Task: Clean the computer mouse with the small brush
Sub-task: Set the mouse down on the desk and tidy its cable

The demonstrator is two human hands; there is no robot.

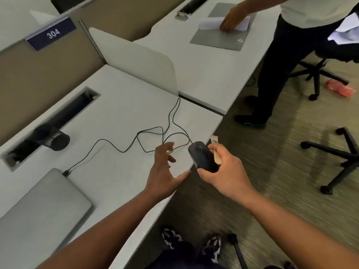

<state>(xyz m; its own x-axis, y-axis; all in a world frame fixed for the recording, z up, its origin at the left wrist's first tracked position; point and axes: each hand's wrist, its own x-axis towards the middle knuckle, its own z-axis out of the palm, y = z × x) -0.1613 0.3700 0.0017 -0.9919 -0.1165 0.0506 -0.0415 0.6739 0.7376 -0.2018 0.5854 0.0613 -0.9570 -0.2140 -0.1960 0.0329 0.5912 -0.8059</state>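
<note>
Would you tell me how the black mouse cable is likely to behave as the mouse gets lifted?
The cable probably trails limply: it lies in loose loops on the desk. It may tug, since its far end meets the laptop.

1. White table (pixel 120 105) with a rounded front edge, split from the next table (pixel 204 61) by a low white divider (pixel 136 61).
2. Closed grey laptop (pixel 38 210) flat at the near left.
3. Thin black cable (pixel 116 147) plugged into the laptop's side, lying in loose loops across the middle.
4. Black mesh cup (pixel 52 137) tipped on its side beside the long cable slot (pixel 54 121).
5. Grey mat (pixel 221 35) with white paper (pixel 209 23) on the next table.
</note>
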